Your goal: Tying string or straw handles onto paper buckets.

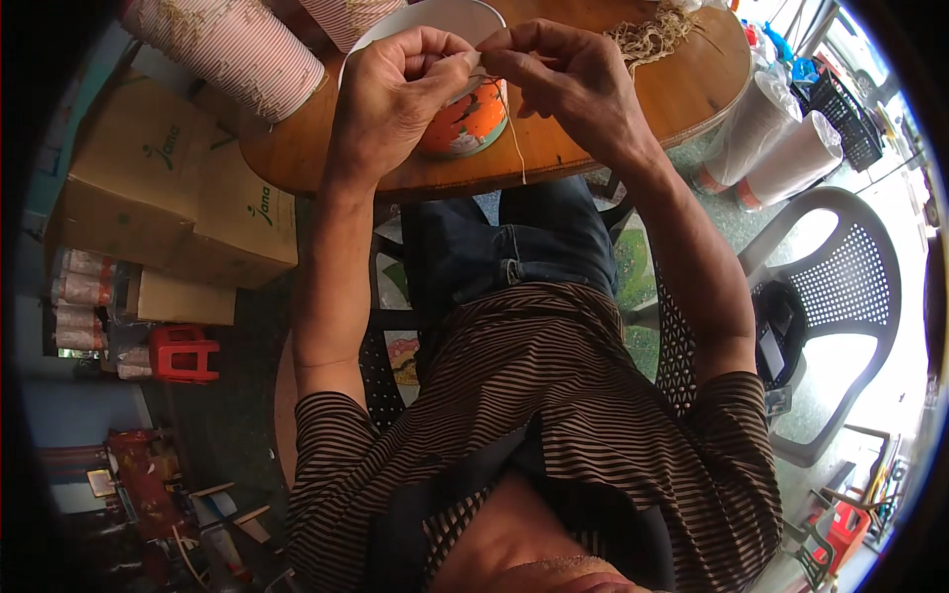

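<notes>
Over the wooden table, my left hand and my right hand meet with thumbs and forefingers pinched together. Between them runs a thin pale string, whose loose end dangles past the table's front edge. Just below and behind the hands stands a paper bucket, white inside, with an orange, green and dark print outside. My hands hide part of its rim and wall. Whether the string is fastened to the bucket cannot be made out. A tangled heap of similar strings lies to the right of my right hand.
Red-and-white striped stacked cups or buckets lie at the table's left. Cardboard boxes and a red stool are at the left. Wrapped white stacks, a black crate and a grey chair stand right.
</notes>
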### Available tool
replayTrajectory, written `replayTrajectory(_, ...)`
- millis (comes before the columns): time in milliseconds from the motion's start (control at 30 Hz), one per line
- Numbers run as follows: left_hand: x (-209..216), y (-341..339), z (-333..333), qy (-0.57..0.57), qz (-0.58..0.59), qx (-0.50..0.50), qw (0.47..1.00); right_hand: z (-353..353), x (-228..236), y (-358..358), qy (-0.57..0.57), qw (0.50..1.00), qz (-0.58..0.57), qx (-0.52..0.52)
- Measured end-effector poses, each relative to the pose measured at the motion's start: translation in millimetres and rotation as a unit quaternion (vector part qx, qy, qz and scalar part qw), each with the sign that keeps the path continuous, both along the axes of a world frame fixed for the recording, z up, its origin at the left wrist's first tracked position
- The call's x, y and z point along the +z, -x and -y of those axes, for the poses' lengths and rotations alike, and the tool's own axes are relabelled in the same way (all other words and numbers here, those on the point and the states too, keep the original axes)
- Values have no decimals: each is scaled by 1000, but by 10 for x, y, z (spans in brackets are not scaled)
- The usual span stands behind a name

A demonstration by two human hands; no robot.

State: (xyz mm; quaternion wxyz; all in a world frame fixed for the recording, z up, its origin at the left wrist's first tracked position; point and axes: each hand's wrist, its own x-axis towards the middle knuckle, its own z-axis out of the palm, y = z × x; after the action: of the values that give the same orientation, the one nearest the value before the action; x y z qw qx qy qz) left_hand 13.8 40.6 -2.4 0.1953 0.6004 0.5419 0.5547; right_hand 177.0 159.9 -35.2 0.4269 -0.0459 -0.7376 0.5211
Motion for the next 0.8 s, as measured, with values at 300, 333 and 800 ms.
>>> replayTrajectory(300,-27,-66,-11,3,-69,5,998,155,76,-41,-169,962,48,-209)
replayTrajectory(333,-16,-62,-12,3,-70,4,998,162,64,-36,-215,946,35,-240)
replayTrajectory(800,25,70,-43,16,-20,-93,995,82,4,53,34,998,-5,-54)
